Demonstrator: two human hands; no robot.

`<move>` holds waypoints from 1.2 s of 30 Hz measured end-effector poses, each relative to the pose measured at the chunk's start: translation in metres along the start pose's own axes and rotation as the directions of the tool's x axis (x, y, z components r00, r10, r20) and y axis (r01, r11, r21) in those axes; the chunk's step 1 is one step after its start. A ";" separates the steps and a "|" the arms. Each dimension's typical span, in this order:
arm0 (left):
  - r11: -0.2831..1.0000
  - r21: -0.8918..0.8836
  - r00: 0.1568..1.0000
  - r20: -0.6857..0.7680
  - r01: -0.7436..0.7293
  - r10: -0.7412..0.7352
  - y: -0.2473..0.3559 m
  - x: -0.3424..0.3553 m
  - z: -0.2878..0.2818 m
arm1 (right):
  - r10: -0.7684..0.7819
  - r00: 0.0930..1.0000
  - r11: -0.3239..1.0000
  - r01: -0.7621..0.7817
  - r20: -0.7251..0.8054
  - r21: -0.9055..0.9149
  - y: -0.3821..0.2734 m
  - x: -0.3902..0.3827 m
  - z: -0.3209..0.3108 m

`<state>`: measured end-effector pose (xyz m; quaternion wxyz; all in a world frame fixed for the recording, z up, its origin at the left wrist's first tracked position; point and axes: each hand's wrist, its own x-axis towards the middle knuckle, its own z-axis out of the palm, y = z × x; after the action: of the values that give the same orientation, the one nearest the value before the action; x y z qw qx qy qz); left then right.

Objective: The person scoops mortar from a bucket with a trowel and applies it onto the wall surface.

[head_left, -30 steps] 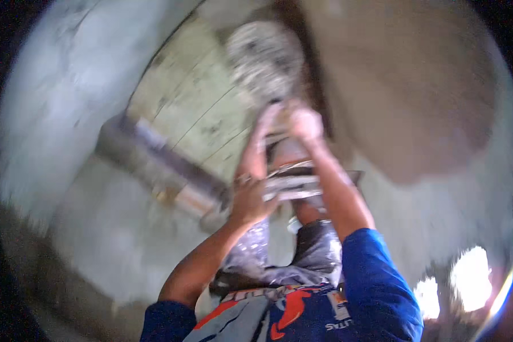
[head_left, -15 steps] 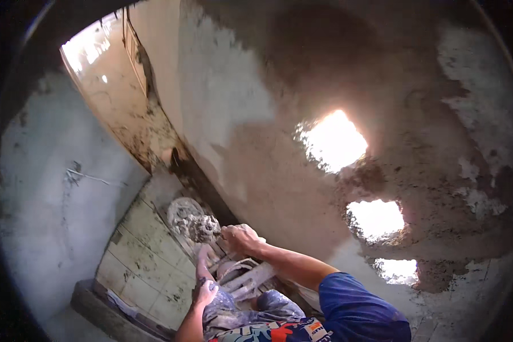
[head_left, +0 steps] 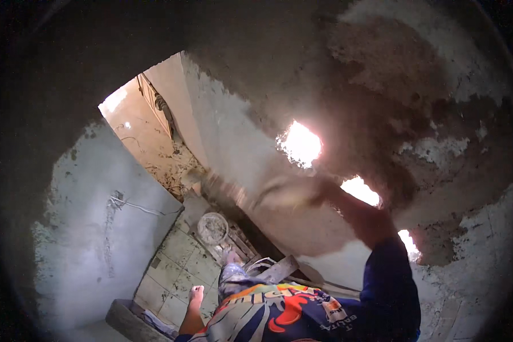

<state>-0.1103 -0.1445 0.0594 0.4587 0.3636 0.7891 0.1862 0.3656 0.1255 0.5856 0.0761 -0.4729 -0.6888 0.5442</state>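
Observation:
My right arm is raised across the wall, and my right hand is smeared by motion. It grips a blurred, pale, flat tool that looks like a trowel, close to the wet plaster. Brownish streaks, possibly mortar in motion, blur past the tool's far side. Low by my side, my left hand is loosely closed, with nothing visible in it. A round, mortar-caked bucket stands below, near my foot.
Bright holes pierce the patchy wall on the right. A grey wall with a protruding wire is at left. Dirty tiles lie below, beside a trough-like ledge. A board rests near my legs.
My right hand has swung up and right from above the bucket to the wall. The mortar lump seen beside it no longer shows there. My view has tilted; my left hand stays low.

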 end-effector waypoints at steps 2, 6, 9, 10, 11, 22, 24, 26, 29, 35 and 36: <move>0.997 -0.046 0.998 0.022 -0.055 0.056 0.006 0.005 0.004 | 0.067 0.905 0.983 -0.132 -0.419 -0.130 0.022 -0.033 -0.043; 0.918 -0.373 0.990 -0.004 -0.133 0.141 -0.011 0.001 0.010 | -0.095 0.529 0.923 -0.270 -0.843 -0.273 0.036 -0.094 -0.093; 0.991 -0.076 0.985 0.132 -0.106 0.115 -0.014 -0.025 0.012 | -0.347 0.579 0.823 -0.189 -0.737 -0.536 0.003 -0.094 -0.078; 0.997 -0.020 0.964 0.256 -0.072 0.074 0.005 -0.015 0.016 | -0.400 0.603 0.755 -0.211 -0.690 -0.621 -0.017 -0.099 -0.069; 0.998 0.050 0.937 0.349 -0.028 0.009 0.011 -0.013 0.017 | -0.437 0.657 0.688 -0.197 -0.615 -0.699 -0.022 -0.087 -0.064; 0.979 -0.194 0.985 0.168 0.062 -0.030 0.049 -0.001 0.000 | -0.385 0.631 0.400 -0.544 -0.674 -0.738 0.055 -0.061 -0.118; 0.964 -0.181 0.973 0.157 0.195 -0.168 0.042 -0.006 -0.013 | -0.379 0.591 0.363 -0.613 -0.712 -0.702 0.073 -0.076 -0.127; 0.995 -0.015 0.966 0.239 -0.098 0.099 0.019 0.004 -0.020 | -0.373 0.539 0.335 -0.681 -0.755 -0.651 0.081 -0.097 -0.132; 0.955 -0.219 0.967 0.200 0.199 -0.156 0.044 -0.005 -0.005 | -0.370 0.475 0.291 -0.757 -0.798 -0.585 0.083 -0.129 -0.132; 0.981 -0.157 0.967 0.242 0.117 -0.077 0.062 0.018 0.018 | -0.361 0.342 0.355 -0.810 -0.868 -0.467 0.007 -0.170 -0.101; 0.983 -0.156 0.969 0.243 0.095 -0.055 0.065 0.020 0.019 | -0.388 0.350 0.360 -0.794 -0.852 -0.490 -0.001 -0.174 -0.100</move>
<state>-0.0739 -0.0866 0.0783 0.5852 0.3136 0.7234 0.1891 0.5213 0.0657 0.6970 0.0779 -0.7435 -0.6013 -0.2821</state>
